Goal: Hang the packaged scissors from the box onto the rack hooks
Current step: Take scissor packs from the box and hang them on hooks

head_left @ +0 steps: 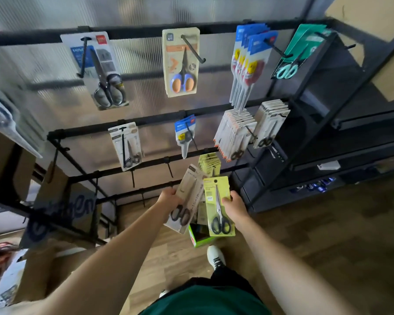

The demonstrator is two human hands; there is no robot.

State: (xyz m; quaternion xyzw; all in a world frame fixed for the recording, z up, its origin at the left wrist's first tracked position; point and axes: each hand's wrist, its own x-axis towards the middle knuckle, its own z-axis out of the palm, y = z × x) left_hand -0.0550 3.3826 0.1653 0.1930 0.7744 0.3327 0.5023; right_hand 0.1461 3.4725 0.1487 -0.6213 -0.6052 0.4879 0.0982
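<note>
Two packs are up in the air right now, one in each hand, in front of the black rack [146,120] with its rows of hooks, many already carrying scissors packs. Below sits the green box [201,238] on the wooden floor, partly hidden behind the packs.

Left hand [168,197] has its grip curled round the beige pack [188,201], fingers on the left edge about mid-height, the card tilted with the black handles low. Right hand [233,206] has its grip pinched on the right edge of the yellow-green pack [217,206], thumb across the front; that card stands near upright, its hang hole at the top, well above the fingers.

These look light, flat and fairly stiff: card backing with a slick plastic blister, weight sitting low at the scissor handles. An edge pinch at mid-height should do, keeping the top hole free for the hook. A matching yellow-green stack [209,163] hangs just above the held pack, and bare hooks [170,170] stand to its left.
</note>
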